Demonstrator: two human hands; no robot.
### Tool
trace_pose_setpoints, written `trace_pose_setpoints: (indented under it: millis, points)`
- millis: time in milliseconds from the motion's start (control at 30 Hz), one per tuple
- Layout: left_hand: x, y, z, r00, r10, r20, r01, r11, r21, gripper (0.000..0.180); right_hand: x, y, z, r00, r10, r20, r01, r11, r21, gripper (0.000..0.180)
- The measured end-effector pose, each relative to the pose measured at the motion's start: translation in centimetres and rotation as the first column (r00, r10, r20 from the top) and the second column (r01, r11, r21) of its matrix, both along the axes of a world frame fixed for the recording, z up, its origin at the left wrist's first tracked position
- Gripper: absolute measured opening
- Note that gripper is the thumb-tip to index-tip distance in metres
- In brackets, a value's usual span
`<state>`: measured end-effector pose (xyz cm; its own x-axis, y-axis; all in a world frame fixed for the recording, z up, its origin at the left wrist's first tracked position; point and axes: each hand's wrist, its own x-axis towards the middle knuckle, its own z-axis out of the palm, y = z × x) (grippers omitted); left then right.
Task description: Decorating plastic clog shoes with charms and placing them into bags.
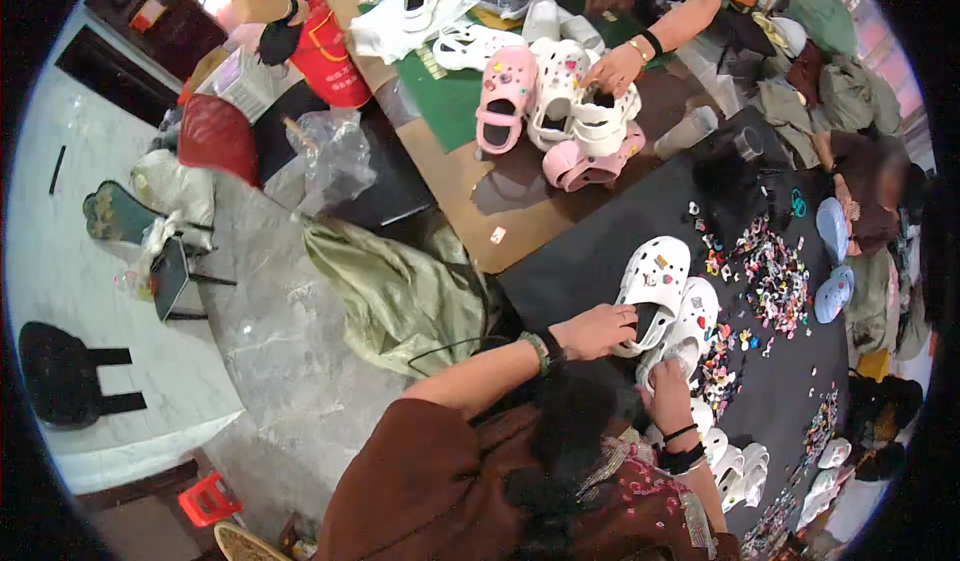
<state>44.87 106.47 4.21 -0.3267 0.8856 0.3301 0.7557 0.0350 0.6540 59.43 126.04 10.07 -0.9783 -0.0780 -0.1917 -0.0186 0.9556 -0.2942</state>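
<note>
A pair of white clogs with small coloured charms on their uppers is held over the black table (570, 271). My left hand (598, 332) is closed on the heel end of the left white clog (655, 269). The heel end of the right white clog (698, 306) is in my right hand (668, 393), with the fingers partly hidden. Both toes point away from me, and the two shoes sit side by side. Loose coloured charms (775, 281) lie scattered just right of the shoes.
More white clogs (735, 471) stand by my right forearm. Across the brown board (460, 201), another person's hand (620, 66) touches a cluster of white and pink clogs (505, 96). A green sack (400, 291) slumps left of the table; a person sits at the right beside blue clogs (832, 229).
</note>
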Motion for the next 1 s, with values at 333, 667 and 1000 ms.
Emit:
trace_pose_setpoints:
  millis: [333, 667, 1000]
  points:
    - [-6.7, -2.8, 2.9, 0.985, 0.147, 0.093, -0.15, 0.988, 0.022, 0.032, -0.8, -0.9, 0.7, 0.985, -0.159, 0.073, 0.158, 0.987, 0.012, 0.028]
    - [-10.5, -2.1, 3.2, 0.977, 0.175, 0.124, -0.168, 0.984, -0.064, 0.022, 0.3, -1.6, 0.2, 0.933, -0.357, 0.052, 0.36, 0.931, -0.061, 0.023]
    - [-5.9, 3.8, 3.1, 0.981, 0.115, 0.159, -0.078, 0.972, -0.221, 0.066, -4.0, -4.4, -2.4, 0.839, -0.518, -0.168, 0.396, 0.792, -0.465, 0.013]
